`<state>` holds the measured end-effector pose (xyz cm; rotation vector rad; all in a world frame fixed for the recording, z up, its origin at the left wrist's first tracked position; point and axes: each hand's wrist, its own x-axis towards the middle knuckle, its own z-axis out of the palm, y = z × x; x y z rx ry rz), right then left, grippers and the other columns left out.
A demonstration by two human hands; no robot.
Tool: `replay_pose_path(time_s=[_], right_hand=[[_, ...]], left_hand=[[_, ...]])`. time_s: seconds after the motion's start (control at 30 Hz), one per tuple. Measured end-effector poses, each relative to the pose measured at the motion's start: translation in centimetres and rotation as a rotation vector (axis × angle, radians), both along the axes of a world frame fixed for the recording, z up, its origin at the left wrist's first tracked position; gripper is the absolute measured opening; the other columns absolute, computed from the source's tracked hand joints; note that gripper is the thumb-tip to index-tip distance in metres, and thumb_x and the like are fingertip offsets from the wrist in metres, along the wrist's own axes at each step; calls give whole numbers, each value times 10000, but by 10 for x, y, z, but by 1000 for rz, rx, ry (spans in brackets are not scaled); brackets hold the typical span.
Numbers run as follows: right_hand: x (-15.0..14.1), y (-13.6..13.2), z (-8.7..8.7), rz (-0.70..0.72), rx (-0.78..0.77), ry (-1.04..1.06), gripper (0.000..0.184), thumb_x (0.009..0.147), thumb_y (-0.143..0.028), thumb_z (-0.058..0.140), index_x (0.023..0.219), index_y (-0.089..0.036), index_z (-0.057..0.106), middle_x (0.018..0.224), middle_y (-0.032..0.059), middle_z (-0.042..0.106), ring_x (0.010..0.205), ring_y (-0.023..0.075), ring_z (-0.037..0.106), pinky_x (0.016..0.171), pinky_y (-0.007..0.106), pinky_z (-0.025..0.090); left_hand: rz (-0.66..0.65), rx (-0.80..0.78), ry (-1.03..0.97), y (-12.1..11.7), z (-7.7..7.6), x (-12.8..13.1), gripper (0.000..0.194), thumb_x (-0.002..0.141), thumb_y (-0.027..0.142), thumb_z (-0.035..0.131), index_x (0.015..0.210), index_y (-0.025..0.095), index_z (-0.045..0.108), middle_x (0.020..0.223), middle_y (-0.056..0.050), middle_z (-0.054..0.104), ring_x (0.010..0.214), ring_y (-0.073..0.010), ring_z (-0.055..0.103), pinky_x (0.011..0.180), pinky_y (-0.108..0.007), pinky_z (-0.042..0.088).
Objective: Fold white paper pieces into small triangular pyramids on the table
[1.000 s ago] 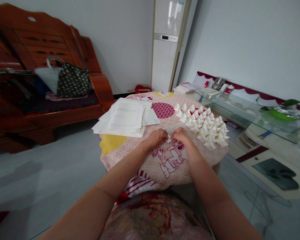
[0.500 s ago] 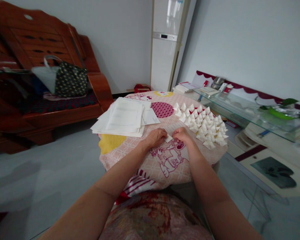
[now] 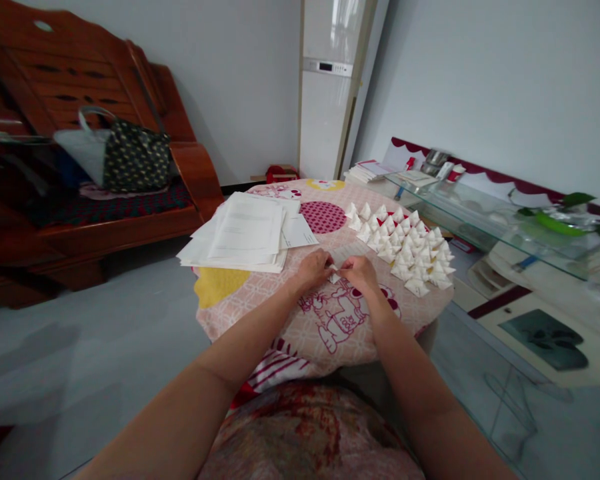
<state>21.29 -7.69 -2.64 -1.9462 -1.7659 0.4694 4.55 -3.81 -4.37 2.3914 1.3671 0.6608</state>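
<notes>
Both hands meet over a pink patterned cloth (image 3: 260, 303) covering a small table. My left hand (image 3: 313, 268) and my right hand (image 3: 360, 272) pinch a small folded white paper piece (image 3: 333, 275) between their fingertips, just above the cloth. To the right of my hands lie several folded white paper triangles (image 3: 407, 250) in packed rows. A stack of white paper sheets (image 3: 245, 233) rests on the table's far left part.
A wooden bench (image 3: 90, 200) with a dotted handbag (image 3: 130, 157) stands at the left. A tall white standing unit (image 3: 327, 87) is at the back. A glass shelf (image 3: 480, 220) with books, cups and a green plant runs along the right wall.
My hands have drawn closer together around the paper piece and lifted slightly. The view has shifted a little to the right.
</notes>
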Motion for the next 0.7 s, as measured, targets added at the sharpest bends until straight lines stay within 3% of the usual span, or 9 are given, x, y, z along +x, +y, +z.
replay_pose_path(time_s=[0.27,0.47,0.6,0.7], right_hand=[[2,-2,-2,102,76,241,117,770,-285,737,769,-171,714,721,3,693,702,151,625,629,218,442],[4,-7,0,182,-70,549,198,809,-349,628,763,-162,671,592,-18,602,515,113,517,493,208,378],[4,-10,2,129,-74,632,220,785,-377,624,758,-162,661,565,-11,590,492,110,492,479,211,359],[4,-11,4,142,-52,667,234,756,-396,644,718,-164,649,544,-9,577,494,115,490,487,220,361]], left_hand=[[-100,-186,-424,4,2,-10,141,756,166,697,890,140,657,747,13,640,691,-124,585,662,-235,469],[-149,-429,-734,0,6,-10,236,789,193,654,1011,117,679,698,18,634,603,-92,554,574,-194,433],[-142,-573,-817,-8,12,-13,216,859,316,616,862,113,690,645,9,618,533,-85,520,522,-203,409],[-121,-631,-789,-11,15,-14,199,818,318,672,773,123,670,622,8,616,513,-79,522,498,-198,394]])
